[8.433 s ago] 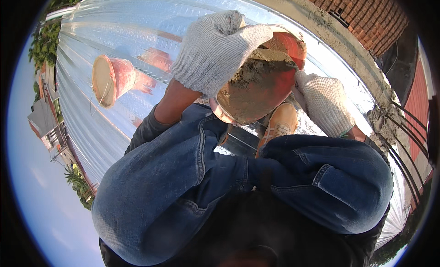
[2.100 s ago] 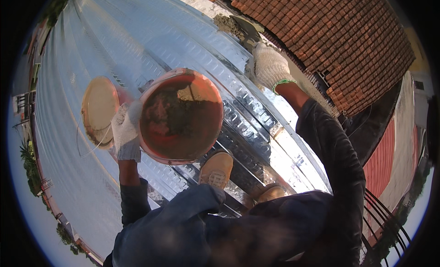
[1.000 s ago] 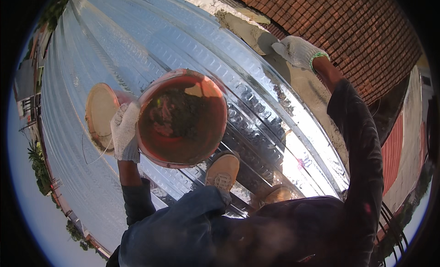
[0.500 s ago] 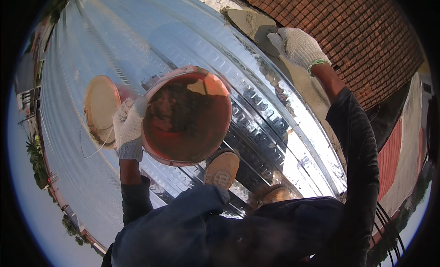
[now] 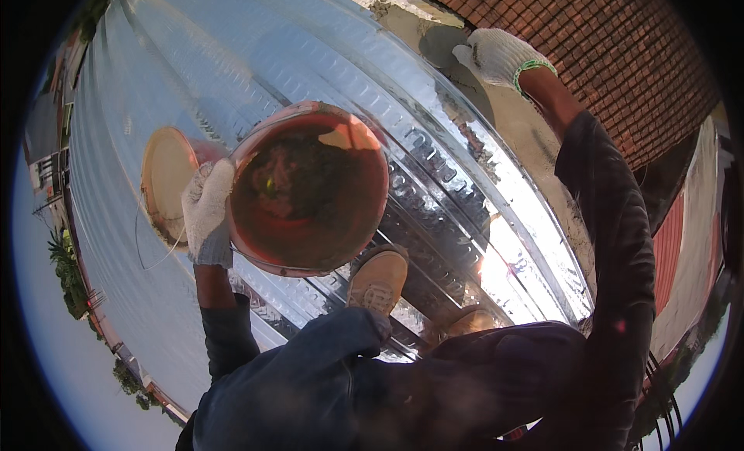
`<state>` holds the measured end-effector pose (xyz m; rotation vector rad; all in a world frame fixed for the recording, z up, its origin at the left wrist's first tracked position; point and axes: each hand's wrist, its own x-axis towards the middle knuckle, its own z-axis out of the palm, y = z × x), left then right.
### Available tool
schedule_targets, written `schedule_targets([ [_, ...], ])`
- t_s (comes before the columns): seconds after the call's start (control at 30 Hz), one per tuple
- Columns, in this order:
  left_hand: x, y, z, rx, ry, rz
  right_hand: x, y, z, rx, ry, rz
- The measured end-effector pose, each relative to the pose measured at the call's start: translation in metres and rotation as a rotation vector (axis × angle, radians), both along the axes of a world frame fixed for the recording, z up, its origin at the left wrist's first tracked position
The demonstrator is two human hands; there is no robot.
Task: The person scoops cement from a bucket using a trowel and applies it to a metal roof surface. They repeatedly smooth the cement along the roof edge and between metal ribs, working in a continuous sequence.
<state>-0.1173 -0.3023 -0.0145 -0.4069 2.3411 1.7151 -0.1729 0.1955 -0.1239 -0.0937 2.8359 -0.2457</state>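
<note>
My left hand [image 5: 208, 211], in a white knitted glove, is closed on the left rim of a red bucket [image 5: 310, 261]. The bucket is tipped toward me; its inside is dark and smeared, with sunlight on the far wall. At the upper right my gloved right hand [image 5: 500, 56] is closed around what looks like a trowel [image 5: 442, 44]. Its grey blade lies against a band of wet mortar [image 5: 518, 129] along the roof edge; the handle is hidden in my fist.
A second bucket [image 5: 167, 184], pale inside and with a wire handle, stands left of my left hand. Shiny ribbed metal sheeting [image 5: 310, 56] lies under my shoes [image 5: 377, 279]. Brown roof tiles [image 5: 612, 63] rise beyond the mortar. Cables [image 5: 659, 401] run at the lower right.
My right hand has moved slightly up and away along the mortar, and the grey blade has turned and looks darker. The red bucket has shifted slightly left and up with my left hand.
</note>
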Motion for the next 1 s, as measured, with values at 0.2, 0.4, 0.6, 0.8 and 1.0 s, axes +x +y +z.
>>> schedule_targets([
  [0.2, -0.002, 0.004, 0.003, -0.004, -0.028, -0.026, 0.047, 0.034, -0.004, -0.053, -0.058, -0.011],
  [0.4, 0.006, 0.011, 0.008, -0.041, -0.001, -0.022, 0.1, 0.044, 0.012, -0.096, -0.18, -0.104],
  [0.6, 0.007, 0.002, 0.001, -0.076, 0.032, -0.051, 0.161, 0.068, 0.014, -0.095, -0.137, -0.089],
  [0.8, 0.023, 0.026, 0.015, -0.02, 0.08, -0.002, 0.239, 0.093, 0.0, -0.098, -0.146, -0.171],
  [1.0, 0.031, 0.047, 0.039, 0.027, 0.251, -0.201, 0.329, 0.077, 0.037, -0.079, -0.143, -0.362],
])
